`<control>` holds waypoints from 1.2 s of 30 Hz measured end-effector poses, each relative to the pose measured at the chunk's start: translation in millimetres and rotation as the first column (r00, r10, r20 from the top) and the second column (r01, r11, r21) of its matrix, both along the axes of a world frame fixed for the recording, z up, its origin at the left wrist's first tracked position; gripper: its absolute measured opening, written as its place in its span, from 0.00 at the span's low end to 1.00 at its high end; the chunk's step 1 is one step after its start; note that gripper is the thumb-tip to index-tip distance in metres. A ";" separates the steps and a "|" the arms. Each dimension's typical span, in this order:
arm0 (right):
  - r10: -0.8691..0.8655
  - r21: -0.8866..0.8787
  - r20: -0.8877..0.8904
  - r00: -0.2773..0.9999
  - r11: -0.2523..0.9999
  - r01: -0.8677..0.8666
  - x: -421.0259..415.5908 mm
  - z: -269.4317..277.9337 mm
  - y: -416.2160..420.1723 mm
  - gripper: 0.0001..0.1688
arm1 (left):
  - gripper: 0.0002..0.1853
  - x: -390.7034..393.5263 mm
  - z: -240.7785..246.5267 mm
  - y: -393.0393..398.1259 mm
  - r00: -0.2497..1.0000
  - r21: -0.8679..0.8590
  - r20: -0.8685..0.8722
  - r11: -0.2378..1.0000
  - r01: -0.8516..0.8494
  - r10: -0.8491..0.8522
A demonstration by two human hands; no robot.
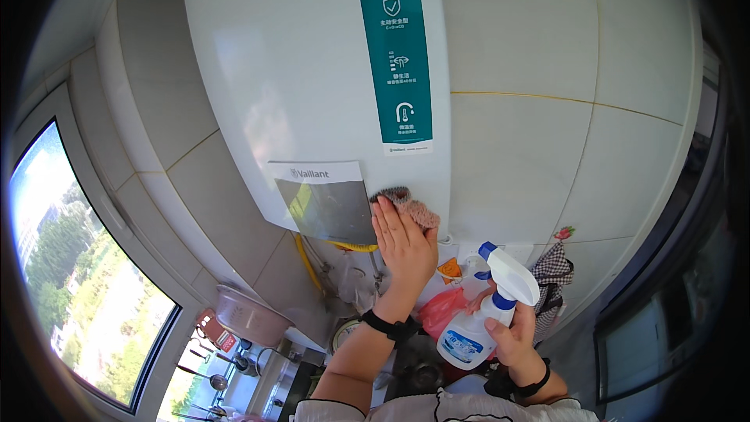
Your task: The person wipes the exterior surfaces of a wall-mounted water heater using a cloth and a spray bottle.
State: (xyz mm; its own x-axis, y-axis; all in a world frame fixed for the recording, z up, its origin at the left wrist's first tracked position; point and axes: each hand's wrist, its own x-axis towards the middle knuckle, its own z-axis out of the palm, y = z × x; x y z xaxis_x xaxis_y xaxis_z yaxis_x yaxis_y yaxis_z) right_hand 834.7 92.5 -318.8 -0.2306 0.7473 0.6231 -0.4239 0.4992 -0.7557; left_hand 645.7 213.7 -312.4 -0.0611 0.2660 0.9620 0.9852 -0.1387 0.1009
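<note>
A white Vaillant wall-mounted water heater [316, 70] fills the upper middle of my view. Flat against its lower front, my left hand [407, 240] holds a pinkish-brown cloth [419, 213] with a dark patch, just right of the grey display panel [328, 208]. Lower right, my right hand [515, 334] grips a white spray bottle [466, 340] with a blue collar. The bottle is tilted, its blue nozzle [487, 250] towards the upper left. A green sticker [398, 64] with icons and writing runs down the heater's right side.
Yellow piping [307, 261] comes out beneath the heater. A red plastic bag [442, 312] and a checked cloth [551, 272] hang below on the right. At lower left are a pink plastic basket [249, 316], a hanging ladle [218, 382] and a window [88, 269].
</note>
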 end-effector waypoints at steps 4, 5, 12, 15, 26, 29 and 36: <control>0.015 0.014 0.003 1.000 1.000 -0.015 3.5 4.5 -7.2 0.35 | 0.40 5.5 7.7 2.0 0.999 0.039 0.036 0.999 -0.035 0.034; 0.021 0.019 0.000 1.000 1.000 -0.021 3.6 7.4 -9.3 0.35 | 0.41 4.3 28.1 3.2 0.998 0.072 0.045 0.996 -0.050 0.047; -0.029 0.049 0.053 0.998 0.998 0.026 12.0 7.3 -9.7 0.35 | 0.36 -28.4 249.5 22.3 0.998 0.427 0.044 0.902 -0.059 0.044; -0.024 0.012 0.015 1.000 1.000 0.024 9.3 2.4 -8.1 0.35 | 0.36 -22.0 229.0 23.5 0.999 0.402 0.027 0.915 -0.031 0.022; -0.041 -0.051 0.053 0.998 0.998 0.044 4.2 -5.5 -9.1 0.35 | 0.32 11.6 33.9 6.6 0.990 0.010 -0.137 0.999 0.041 -0.039; -0.060 -0.071 0.049 0.997 0.995 0.064 0.5 -7.3 -8.2 0.35 | 0.33 10.1 127.5 5.8 0.982 0.087 -0.144 0.987 0.134 -0.120; -0.122 -0.079 0.041 0.992 0.989 0.124 -4.7 -8.1 -3.7 0.35 | 0.32 -78.5 232.7 16.6 0.975 0.279 -0.207 0.951 0.136 -0.079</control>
State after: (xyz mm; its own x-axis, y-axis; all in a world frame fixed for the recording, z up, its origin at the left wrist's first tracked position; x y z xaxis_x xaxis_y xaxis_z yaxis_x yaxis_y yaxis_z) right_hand 830.0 88.8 -327.0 -0.1550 0.8190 0.5524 -0.3349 0.4825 -0.8093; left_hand 567.3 230.4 -79.7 0.1445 -0.0312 0.9890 0.9594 -0.2404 -0.1477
